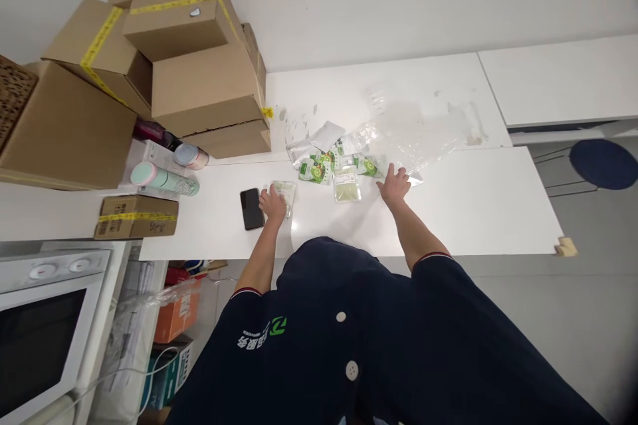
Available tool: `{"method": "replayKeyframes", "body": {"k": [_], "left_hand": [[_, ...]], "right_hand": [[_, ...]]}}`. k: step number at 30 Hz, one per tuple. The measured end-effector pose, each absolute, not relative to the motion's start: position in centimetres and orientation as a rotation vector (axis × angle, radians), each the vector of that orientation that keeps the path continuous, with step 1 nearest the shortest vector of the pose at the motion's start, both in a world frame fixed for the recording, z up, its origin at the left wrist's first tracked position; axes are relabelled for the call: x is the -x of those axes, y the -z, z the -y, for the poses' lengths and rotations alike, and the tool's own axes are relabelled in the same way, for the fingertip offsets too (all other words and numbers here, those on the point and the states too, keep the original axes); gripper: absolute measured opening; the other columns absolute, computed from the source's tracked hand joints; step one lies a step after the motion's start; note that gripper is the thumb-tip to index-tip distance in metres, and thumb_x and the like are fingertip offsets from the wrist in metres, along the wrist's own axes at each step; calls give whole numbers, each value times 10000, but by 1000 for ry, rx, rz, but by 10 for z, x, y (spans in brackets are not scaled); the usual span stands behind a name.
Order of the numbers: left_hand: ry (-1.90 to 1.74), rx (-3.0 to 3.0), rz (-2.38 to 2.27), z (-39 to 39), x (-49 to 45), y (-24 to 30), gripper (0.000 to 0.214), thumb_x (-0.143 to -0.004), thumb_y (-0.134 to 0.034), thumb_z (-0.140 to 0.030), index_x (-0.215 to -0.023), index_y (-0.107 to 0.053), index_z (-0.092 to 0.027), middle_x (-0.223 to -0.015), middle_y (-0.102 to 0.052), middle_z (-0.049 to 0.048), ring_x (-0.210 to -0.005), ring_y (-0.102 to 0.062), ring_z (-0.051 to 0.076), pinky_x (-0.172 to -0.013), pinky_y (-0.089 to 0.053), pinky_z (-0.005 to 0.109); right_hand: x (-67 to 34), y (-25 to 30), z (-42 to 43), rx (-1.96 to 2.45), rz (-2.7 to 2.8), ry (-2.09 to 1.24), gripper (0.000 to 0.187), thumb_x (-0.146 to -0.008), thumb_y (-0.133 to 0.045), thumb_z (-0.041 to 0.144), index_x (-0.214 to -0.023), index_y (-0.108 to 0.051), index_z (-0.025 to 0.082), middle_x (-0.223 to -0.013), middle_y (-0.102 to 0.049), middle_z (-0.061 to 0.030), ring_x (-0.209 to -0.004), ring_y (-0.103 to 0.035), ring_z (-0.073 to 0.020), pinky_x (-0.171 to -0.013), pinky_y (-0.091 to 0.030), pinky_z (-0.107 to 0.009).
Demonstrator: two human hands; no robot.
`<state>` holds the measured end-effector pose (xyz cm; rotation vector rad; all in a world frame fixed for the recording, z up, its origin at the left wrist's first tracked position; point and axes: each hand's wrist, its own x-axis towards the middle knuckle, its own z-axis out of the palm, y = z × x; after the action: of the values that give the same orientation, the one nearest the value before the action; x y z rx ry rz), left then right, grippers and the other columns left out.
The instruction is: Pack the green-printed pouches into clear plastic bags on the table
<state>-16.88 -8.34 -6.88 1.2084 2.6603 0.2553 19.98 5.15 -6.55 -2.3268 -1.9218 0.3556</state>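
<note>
My left hand [273,204] rests on the left part of a small clear packet [288,192] with pale contents, its fingers apart. Just left of it lies a black phone [252,208]. My right hand [395,184] is spread on the table at the near edge of a large clear plastic bag [406,136]. Close by its fingertips is a green-and-white printed packet [367,165]. Between my hands sits a flat packet of pale green powder [347,185] with a white label. More green printed packets [314,171] and a plain whitish packet [327,136] lie bunched behind it.
Cardboard boxes [209,86] are stacked at the back left of the white table [478,206]. A mint-green bottle [164,178], a lidded jar [191,156] and a small taped box [135,217] stand at left. A microwave [44,325] is lower left, a dark blue stool [604,164] at right.
</note>
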Motion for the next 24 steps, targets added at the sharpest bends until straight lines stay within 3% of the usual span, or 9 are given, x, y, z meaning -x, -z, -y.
{"method": "replayKeyframes", "body": {"k": [4, 6, 9, 13, 18, 21, 24], "left_hand": [[-441, -1238, -2657, 103, 153, 68, 517, -889, -521, -301, -1393, -460, -201, -1405, -407, 182, -1289, -374, 363, -1034, -336, 527], [-610, -1276, -2591, 113, 145, 66, 458, -898, -501, -293, -1341, -514, -178, -1373, -446, 183, -1295, -383, 345, -1062, -317, 521], [-935, -1260, -2330, 117, 125, 60, 364, -917, -477, -335, -1221, -594, -173, -1281, -540, 162, -1268, -440, 288, -1100, -309, 467], [-1098, -714, -1724, 98, 89, 45, 484, -900, -470, -571, -1164, -602, -188, -1144, -637, 133, -1054, -605, 229, -976, -444, 391], [-889, -107, -1150, 79, 59, 29, 851, -756, -409, -838, -1366, -439, -244, -1305, -561, 157, -1062, -621, 263, -874, -504, 404], [-893, 64, -1109, 82, 55, 31, 830, -731, -451, -841, -1312, -474, -249, -1223, -591, 139, -997, -635, 251, -830, -524, 416], [-1067, 69, -1045, 86, 64, 37, 539, -777, -633, -641, -1111, -587, -221, -995, -654, 72, -834, -652, 174, -749, -527, 325]], "right_hand": [[-205, 50, -84, 2309, 2057, -331, 294, -927, -436, 238, -1099, -654, 142, -1294, -493, -223, -1198, -415, -361, -941, -345, -516], [-203, 38, -95, 2226, 1915, -349, 284, -937, -405, 257, -948, -663, 137, -1181, -567, -199, -1163, -442, -338, -939, -356, -504], [-193, 18, -94, 1915, 1545, -638, 310, -936, -437, 411, -817, -592, 170, -874, -617, -95, -940, -544, -239, -848, -443, -396], [-163, 0, -53, 1429, 911, -1179, 419, -870, -485, 624, -806, -535, 213, -707, -551, 12, -708, -562, -141, -694, -499, -284], [-121, -4, 17, 1126, 318, -1728, 341, -826, -617, 571, -784, -543, 241, -663, -586, 34, -669, -603, -136, -714, -551, -319], [-108, 0, 42, 992, 168, -1913, 349, -839, -596, 566, -727, -548, 239, -691, -634, 7, -782, -648, -175, -821, -557, -389], [-109, 8, 50, 942, 253, -1952, 340, -804, -635, 575, -761, -580, 243, -773, -676, -8, -889, -654, -204, -857, -551, -412]]}}
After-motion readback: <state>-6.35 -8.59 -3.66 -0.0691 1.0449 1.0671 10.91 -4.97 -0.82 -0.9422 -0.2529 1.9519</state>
